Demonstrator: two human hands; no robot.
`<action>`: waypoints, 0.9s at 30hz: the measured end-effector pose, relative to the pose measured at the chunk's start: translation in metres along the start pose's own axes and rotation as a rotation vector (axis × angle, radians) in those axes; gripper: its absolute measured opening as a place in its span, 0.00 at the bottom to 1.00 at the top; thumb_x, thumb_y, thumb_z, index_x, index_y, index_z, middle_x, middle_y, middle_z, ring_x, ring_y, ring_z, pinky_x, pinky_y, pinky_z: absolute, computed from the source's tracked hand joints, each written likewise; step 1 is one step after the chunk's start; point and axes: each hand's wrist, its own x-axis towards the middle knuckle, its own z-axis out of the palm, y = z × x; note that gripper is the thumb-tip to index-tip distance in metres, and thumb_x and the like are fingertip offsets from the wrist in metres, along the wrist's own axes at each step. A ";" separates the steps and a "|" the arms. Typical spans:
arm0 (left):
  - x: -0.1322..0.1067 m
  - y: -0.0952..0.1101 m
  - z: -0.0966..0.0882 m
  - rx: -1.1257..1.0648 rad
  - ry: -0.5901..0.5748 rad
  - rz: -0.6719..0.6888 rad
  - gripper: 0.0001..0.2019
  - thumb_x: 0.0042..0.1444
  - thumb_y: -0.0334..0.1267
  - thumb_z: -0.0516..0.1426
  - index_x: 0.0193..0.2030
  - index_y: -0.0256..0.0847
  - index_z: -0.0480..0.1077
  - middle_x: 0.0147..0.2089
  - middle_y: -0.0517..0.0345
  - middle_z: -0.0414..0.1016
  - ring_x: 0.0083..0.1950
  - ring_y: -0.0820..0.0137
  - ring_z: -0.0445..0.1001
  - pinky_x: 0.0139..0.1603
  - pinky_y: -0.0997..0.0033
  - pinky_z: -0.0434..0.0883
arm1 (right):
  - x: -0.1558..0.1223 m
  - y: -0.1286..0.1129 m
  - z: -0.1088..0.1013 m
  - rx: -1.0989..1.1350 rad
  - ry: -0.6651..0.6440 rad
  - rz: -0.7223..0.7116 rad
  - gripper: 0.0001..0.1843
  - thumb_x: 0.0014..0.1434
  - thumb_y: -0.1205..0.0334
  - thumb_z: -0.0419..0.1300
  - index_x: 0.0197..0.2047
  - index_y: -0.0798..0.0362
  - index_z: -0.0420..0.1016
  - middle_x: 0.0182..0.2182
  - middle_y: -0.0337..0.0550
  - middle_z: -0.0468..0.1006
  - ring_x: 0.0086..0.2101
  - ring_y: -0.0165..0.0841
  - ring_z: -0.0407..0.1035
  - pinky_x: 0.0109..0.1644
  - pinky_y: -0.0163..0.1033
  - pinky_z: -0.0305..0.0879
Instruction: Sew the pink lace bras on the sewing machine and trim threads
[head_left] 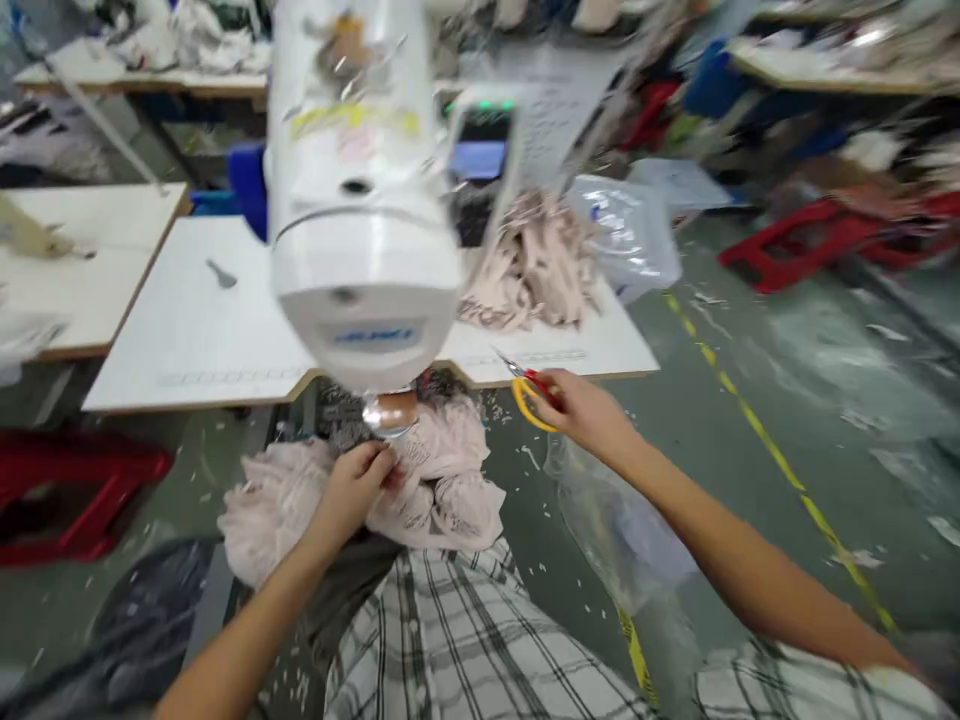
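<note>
My right hand (589, 410) is closed around scissors (531, 384) with red and yellow handles. Their pointed blades angle up and left over the front edge of the white sewing table (210, 340). Beneath the head of a white sewing machine (367, 240), my left hand (358, 488) pinches pale pink fabric (442, 440). The fabric bunches over my lap and the machine's lower arm, with a further gathered heap (277, 490) to the left of that hand. Where the needle meets the cloth is hidden by the machine head.
A pile of pinkish cloth pieces (536, 265) lies on the table's right side, beside a clear plastic bag (630, 230). A small grey tool (221, 273) rests on the left part. Red stools (817, 235) stand on the green floor, which has yellow tape (765, 435) and scraps.
</note>
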 end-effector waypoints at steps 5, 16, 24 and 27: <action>0.001 -0.009 -0.002 -0.204 -0.038 -0.080 0.17 0.55 0.52 0.58 0.33 0.37 0.71 0.34 0.53 0.79 0.32 0.71 0.75 0.38 0.68 0.75 | -0.078 -0.064 0.015 0.222 -0.195 -0.148 0.22 0.56 0.58 0.62 0.55 0.47 0.68 0.46 0.49 0.77 0.40 0.41 0.75 0.37 0.44 0.73; -0.012 -0.002 -0.005 -0.037 -0.076 0.017 0.13 0.61 0.43 0.53 0.33 0.38 0.72 0.35 0.55 0.78 0.33 0.70 0.75 0.38 0.70 0.72 | -0.057 -0.128 0.057 0.288 -0.071 -0.242 0.21 0.62 0.55 0.61 0.56 0.51 0.68 0.50 0.51 0.76 0.46 0.41 0.73 0.46 0.46 0.73; -0.012 0.004 -0.015 -0.010 -0.056 0.035 0.13 0.63 0.43 0.52 0.29 0.40 0.65 0.26 0.64 0.65 0.25 0.76 0.61 0.28 0.75 0.61 | -0.071 -0.117 0.058 0.448 -0.108 -0.124 0.16 0.62 0.60 0.61 0.54 0.46 0.71 0.45 0.45 0.79 0.39 0.36 0.75 0.38 0.40 0.72; -0.012 0.004 -0.020 -0.010 -0.052 0.068 0.17 0.65 0.48 0.52 0.28 0.40 0.64 0.24 0.66 0.61 0.25 0.77 0.59 0.27 0.76 0.59 | -0.076 -0.118 0.058 0.487 -0.103 -0.070 0.22 0.54 0.63 0.64 0.52 0.47 0.70 0.46 0.45 0.77 0.33 0.33 0.71 0.33 0.38 0.70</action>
